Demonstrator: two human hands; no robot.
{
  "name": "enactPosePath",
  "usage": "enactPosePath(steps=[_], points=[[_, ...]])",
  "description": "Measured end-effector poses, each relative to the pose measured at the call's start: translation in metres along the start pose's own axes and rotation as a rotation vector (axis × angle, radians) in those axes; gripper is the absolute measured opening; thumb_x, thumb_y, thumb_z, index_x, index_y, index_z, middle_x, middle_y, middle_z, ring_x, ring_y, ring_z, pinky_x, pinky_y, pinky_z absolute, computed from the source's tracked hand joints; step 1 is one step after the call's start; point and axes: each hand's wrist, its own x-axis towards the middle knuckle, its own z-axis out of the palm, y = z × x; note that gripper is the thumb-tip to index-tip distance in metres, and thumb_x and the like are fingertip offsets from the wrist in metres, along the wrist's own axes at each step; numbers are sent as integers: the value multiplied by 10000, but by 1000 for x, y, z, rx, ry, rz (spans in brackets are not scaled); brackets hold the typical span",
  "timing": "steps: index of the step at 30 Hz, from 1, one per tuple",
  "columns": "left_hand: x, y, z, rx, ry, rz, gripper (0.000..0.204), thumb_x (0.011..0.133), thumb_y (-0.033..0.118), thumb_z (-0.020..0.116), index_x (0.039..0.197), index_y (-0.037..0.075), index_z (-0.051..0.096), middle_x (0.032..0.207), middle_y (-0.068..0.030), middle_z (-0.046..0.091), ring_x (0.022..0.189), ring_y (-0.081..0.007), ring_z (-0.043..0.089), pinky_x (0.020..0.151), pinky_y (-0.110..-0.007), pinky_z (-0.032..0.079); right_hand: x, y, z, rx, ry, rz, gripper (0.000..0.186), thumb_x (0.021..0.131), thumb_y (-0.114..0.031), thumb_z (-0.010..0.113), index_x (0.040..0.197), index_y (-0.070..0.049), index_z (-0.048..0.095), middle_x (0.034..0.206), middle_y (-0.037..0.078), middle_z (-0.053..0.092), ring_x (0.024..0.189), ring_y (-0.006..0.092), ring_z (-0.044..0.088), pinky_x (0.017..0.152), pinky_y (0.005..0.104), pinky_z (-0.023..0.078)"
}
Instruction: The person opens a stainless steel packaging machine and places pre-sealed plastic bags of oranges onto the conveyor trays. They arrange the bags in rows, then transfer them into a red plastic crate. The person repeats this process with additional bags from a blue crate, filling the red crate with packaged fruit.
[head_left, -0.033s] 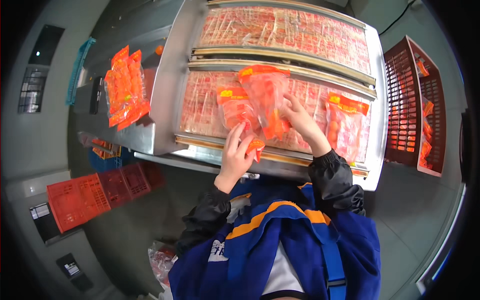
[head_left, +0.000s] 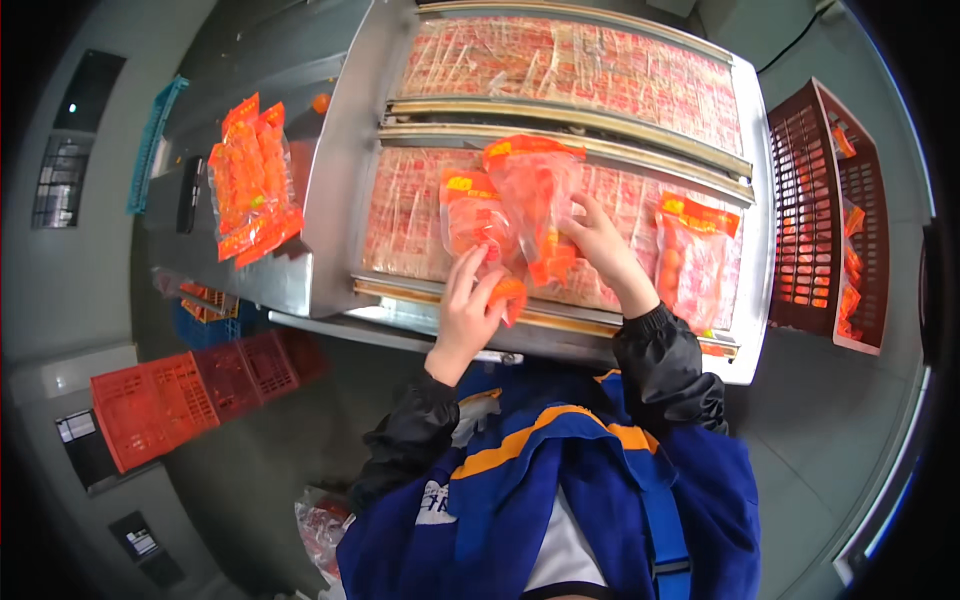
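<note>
Two clear plastic pouches with orange-red ends lie overlapping on the front bed of the steel machine. My left hand (head_left: 470, 312) has its fingers curled on the lower end of the left pouch (head_left: 474, 215), which holds round orange pieces. My right hand (head_left: 602, 245) grips the right edge of the tilted middle pouch (head_left: 535, 185) between thumb and fingers. This pouch partly covers the left one. A third pouch (head_left: 692, 258) of orange balls lies apart, to the right of my right hand. The undersides of the held pouches are hidden.
Metal sealing bars (head_left: 560, 117) cross the machine between its two film-covered beds. Several filled pouches (head_left: 255, 180) are piled on the steel table at left, near a loose orange ball (head_left: 321, 103). A brown crate (head_left: 830, 235) with packs stands at right, red crates (head_left: 155, 405) at lower left.
The whole picture has shifted very slightly. Both hands stay on the same pouches.
</note>
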Motion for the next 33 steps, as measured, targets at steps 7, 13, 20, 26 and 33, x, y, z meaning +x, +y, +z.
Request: enactPosePath(steps=[7, 13, 20, 26, 33], points=[[73, -24, -93, 67, -165, 114, 321, 669, -74, 546, 953, 43, 640, 1109, -96, 602, 1014, -315, 565, 876, -405, 444, -26, 13, 23, 271, 239, -102, 471, 888, -54, 529, 1336, -55, 381, 866, 38, 575, 782, 88, 561, 631, 205, 459], [47, -9, -43, -330, -414, 49, 274, 791, -7, 516, 1054, 22, 589, 947, -116, 652, 892, -301, 622, 798, -400, 477, -64, 34, 9, -803, 420, -225, 337, 810, 15, 536, 1126, -88, 595, 859, 80, 627, 728, 189, 618, 644, 293, 475], [46, 4, 14, -253, -492, -429, 642, 867, 155, 579, 1370, -21, 221, 716, -177, 619, 697, -348, 620, 647, -421, 470, 28, -20, 21, -953, 307, -582, 197, 809, -100, 553, 977, -81, 654, 948, 92, 634, 875, 308, 600, 783, 395, 483], [23, 15, 36, -415, -358, -334, 630, 799, 162, 653, 1331, 13, 351, 700, -192, 621, 659, -371, 609, 608, -447, 474, 50, 17, 7, -1297, 100, -606, 408, 902, -273, 456, 1294, -162, 473, 1375, 96, 434, 1277, 297, 384, 1021, 549, 281], [3, 22, 4, -102, -489, -287, 415, 831, 156, 611, 1221, 48, 519, 757, -141, 649, 679, -332, 630, 610, -404, 491, 25, 26, 17, -1287, 385, -669, 444, 895, -340, 469, 1288, -134, 483, 1377, 147, 413, 1275, 312, 376, 1026, 553, 255]])
